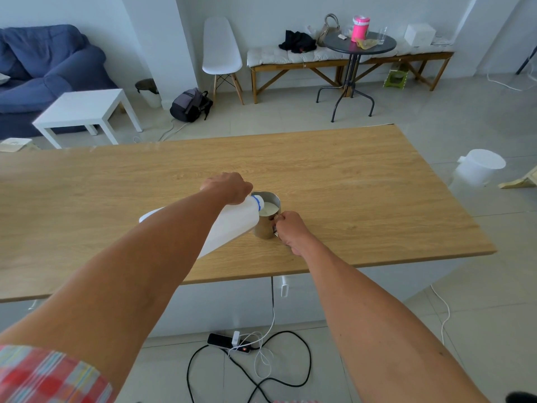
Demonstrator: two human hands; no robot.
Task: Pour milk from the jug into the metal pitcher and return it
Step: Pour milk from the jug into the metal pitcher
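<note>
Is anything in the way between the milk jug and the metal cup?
No. The jug's mouth is tipped right over the open rim of the metal pitcher, with nothing between them. The left hand holds the jug; the right hand grips the pitcher's handle.

Wooden table (348, 175), blue sofa (46, 68), white chair (220, 50), power strip (229, 341)

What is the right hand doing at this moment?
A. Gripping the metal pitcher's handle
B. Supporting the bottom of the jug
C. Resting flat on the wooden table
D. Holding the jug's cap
A: the right hand is closed around the handle of the metal pitcher, steadying it on the table while the left hand tips the jug over its rim.
</note>
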